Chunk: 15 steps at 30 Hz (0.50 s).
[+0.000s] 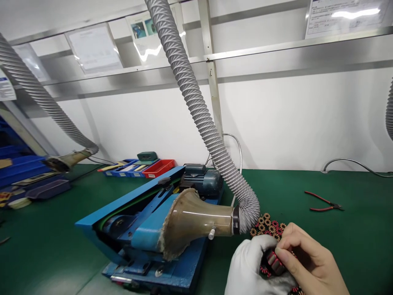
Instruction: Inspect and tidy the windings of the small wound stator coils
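At the lower right, my left hand (248, 268), in a white glove, is curled around a small motor core (275, 262) with dark grey sides and red edges. My right hand (310, 258) is bare, its thumb and forefinger pinched together against the far end of that core. Part of the core is hidden by the fingers of both hands. Just beyond my hands, a cluster of small ring-shaped wound cores (267, 225) in copper and red lies on the green bench. A few more red ones show under and below my hands, partly covered.
Left of my hands stands a blue belt machine (138, 233) with a motor (204, 180). A brownish funnel hood (187, 221) joins a grey flexible duct (196, 98). Red-handled pliers (326, 203) lie at right; a red bin (159, 168) and blue bins stand behind.
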Motion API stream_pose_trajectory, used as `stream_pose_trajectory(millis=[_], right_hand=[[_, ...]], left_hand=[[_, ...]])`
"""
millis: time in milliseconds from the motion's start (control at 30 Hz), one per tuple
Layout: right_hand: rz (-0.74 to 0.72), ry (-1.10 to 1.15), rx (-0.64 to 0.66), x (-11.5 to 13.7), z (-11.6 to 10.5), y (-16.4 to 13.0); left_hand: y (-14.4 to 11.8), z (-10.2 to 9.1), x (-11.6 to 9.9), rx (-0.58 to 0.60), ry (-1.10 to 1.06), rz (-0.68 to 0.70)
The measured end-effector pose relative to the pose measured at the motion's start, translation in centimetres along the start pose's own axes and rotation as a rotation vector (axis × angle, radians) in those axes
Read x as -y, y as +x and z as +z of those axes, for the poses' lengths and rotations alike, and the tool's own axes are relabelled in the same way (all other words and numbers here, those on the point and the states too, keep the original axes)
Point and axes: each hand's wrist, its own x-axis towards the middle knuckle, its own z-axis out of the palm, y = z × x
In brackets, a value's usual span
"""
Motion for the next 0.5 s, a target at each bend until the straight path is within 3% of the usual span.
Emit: stream_pose_trajectory(millis=[100, 333, 500], right_hand=[[-0.114, -0.093, 0.059, -0.1, -0.5, 0.3], [-0.322, -0.212, 0.033, 0.2, -1.3, 0.5], [-0.274, -0.173, -0.105, 0.7, -0.5, -0.4]], left_hand=[[0.0, 0.5, 0.1, 0.019, 0.001, 0.002], [-0.4, 2.0, 1.2, 0.051, -0.126, -0.119], [-0.8, 1.2, 0.4, 0.016, -0.312, -0.156]])
